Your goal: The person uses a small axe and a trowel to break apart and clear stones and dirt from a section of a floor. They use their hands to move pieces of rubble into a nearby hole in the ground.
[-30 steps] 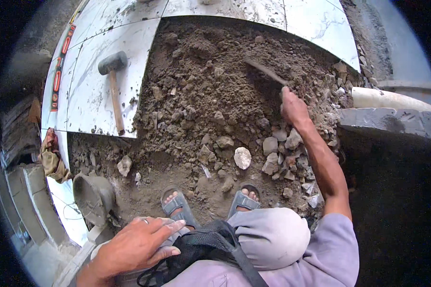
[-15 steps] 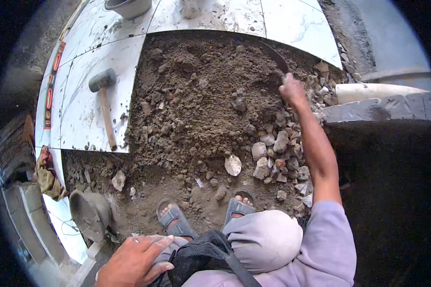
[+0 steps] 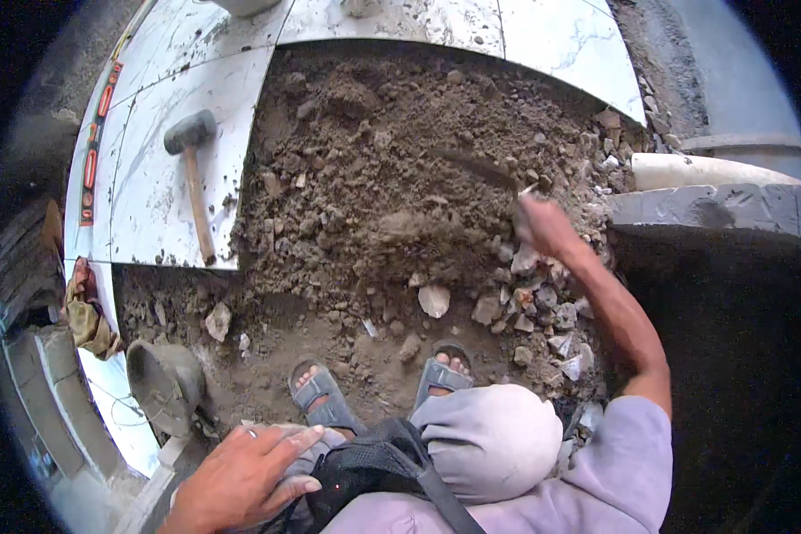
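My right hand (image 3: 543, 221) grips the handle of a trowel (image 3: 476, 167), its dark blade reaching left over loose soil (image 3: 374, 142) mixed with rubble. Dirt around the blade looks blurred, as if stirred. My left hand (image 3: 254, 476) rests flat on my left knee beside a black mesh bag (image 3: 374, 467), fingers loosely extended and holding nothing. My sandalled feet (image 3: 325, 396) stand on the dirt, near a pale stone (image 3: 434, 301) and a heap of broken stones (image 3: 547, 325) to the right.
White tiles (image 3: 561, 44) border the dirt. On the left lie a rubber mallet (image 3: 200, 200), an orange spirit level (image 3: 93, 165), a crumpled cloth (image 3: 89, 316) and a grey bucket (image 3: 160, 387). At right, a white pipe (image 3: 716, 169) lies above a concrete ledge (image 3: 703, 209) beside a dark drop.
My right hand and trowel reached forward half a second ago and have since come back toward me, down and slightly right, disturbing the soil. My left hand stays on my knee.
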{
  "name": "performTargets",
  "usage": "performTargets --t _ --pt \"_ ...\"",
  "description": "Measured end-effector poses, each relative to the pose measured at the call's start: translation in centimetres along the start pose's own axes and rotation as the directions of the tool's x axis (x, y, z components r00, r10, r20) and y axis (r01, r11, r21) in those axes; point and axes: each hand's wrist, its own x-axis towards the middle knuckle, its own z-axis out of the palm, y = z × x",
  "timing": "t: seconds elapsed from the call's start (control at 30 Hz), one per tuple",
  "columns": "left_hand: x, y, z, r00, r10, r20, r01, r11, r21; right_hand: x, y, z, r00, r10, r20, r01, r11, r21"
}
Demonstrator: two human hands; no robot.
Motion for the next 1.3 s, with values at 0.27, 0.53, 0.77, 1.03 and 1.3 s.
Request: performTargets --t 0.27,0.53,0.77,1.03,1.3 --pt "-1.4 -0.6 0.1 0.990 0.007 -0.140 0.006 0.996 0.091 -0.7 -3.6 2.7 0.941 -0.258 0.220 0.274 0.961 -0.042" --pt "-5.6 -0.8 0.9 0.962 -0.185 -0.203 0.208 0.973 0.099 11.5 -4.2 -1.7 0.889 -0.255 -0.381 0.277 0.961 0.003" --pt "-7.1 -0.5 1.6 0.933 -0.212 -0.289 0.206 0.977 -0.051 23.7 -11.2 -4.3 0.893 -0.085 -0.441 0.111 0.993 0.034" --pt "-9.4 -1.0 0.0 0.924 -0.239 -0.298 0.190 0.964 -0.185 13.6 -5.7 -3.0 0.982 -0.173 -0.074 0.173 0.985 -0.005" --pt "-6.5 -1.8 -2.5 0.960 0.032 -0.277 -0.034 0.999 -0.002 6.5 -9.1 3.3 0.989 0.056 -0.137 -0.026 0.977 0.209"
